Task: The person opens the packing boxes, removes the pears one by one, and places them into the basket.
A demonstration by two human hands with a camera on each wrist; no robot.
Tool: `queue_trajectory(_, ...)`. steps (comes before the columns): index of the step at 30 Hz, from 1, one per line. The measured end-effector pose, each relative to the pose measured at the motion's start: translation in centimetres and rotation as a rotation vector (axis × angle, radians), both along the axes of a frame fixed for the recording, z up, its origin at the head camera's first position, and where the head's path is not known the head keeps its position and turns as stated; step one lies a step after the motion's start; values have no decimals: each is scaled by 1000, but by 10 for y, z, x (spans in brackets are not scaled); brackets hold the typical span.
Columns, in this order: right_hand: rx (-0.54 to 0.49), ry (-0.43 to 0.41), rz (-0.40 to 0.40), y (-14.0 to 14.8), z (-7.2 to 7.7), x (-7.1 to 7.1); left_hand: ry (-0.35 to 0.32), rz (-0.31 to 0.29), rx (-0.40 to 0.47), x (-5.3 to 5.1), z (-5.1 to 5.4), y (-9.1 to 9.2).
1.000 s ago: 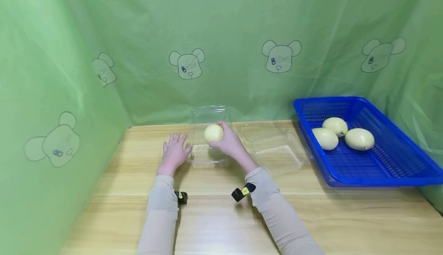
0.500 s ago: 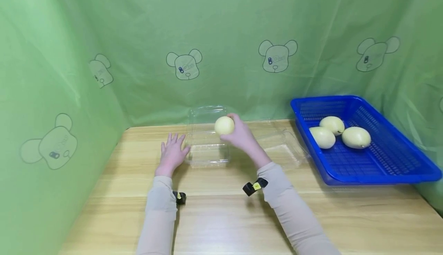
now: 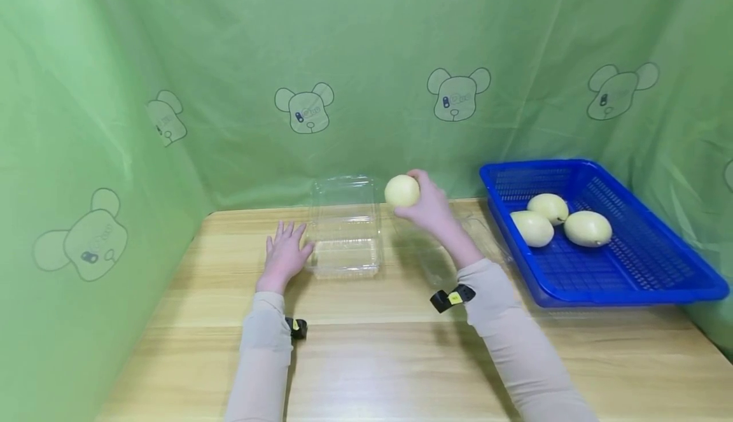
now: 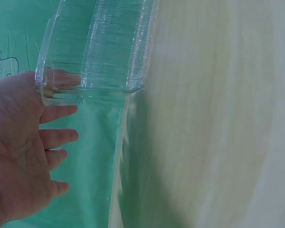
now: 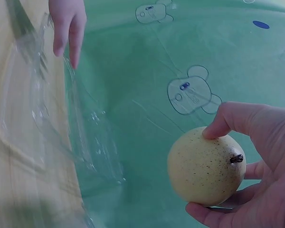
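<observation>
A round, pale yellow pear [image 5: 204,166] with brown specks and a dark stem is gripped by my right hand [image 3: 429,209], thumb on one side and fingers on the other. In the head view this hand is raised over a second clear plastic box [image 3: 441,260], partly hidden by the arm. My left hand [image 3: 283,256] is spread at the left edge of an opened clear plastic clamshell box [image 3: 346,260]. In the left wrist view its thumb shows through the box's clear wall, and the other fingers point out straight.
On the right stands a blue plastic basket [image 3: 641,291] with 3 more pale yellow pears [image 3: 588,228] in it. A green curtain [image 3: 372,40] printed with bear heads hangs behind and at both sides of the wooden table [image 3: 366,358].
My right hand has carried the pear up and to the right, away from above the opened box to over the second one. The left hand has stayed by the opened box.
</observation>
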State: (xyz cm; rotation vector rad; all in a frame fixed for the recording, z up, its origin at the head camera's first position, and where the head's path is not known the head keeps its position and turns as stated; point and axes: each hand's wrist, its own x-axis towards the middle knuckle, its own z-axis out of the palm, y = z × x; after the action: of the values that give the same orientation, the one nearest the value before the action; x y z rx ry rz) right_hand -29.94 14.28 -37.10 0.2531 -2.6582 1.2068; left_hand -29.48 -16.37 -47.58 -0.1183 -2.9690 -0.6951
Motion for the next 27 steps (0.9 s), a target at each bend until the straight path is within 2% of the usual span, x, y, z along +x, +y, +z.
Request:
queue_trajectory(13,123,77,-78,50,22,3,-7,-1,1,-1,0,0)
queue_trajectory(27,194,57,-156,111,37,-2,-12,4,12,-1,-2,-1)
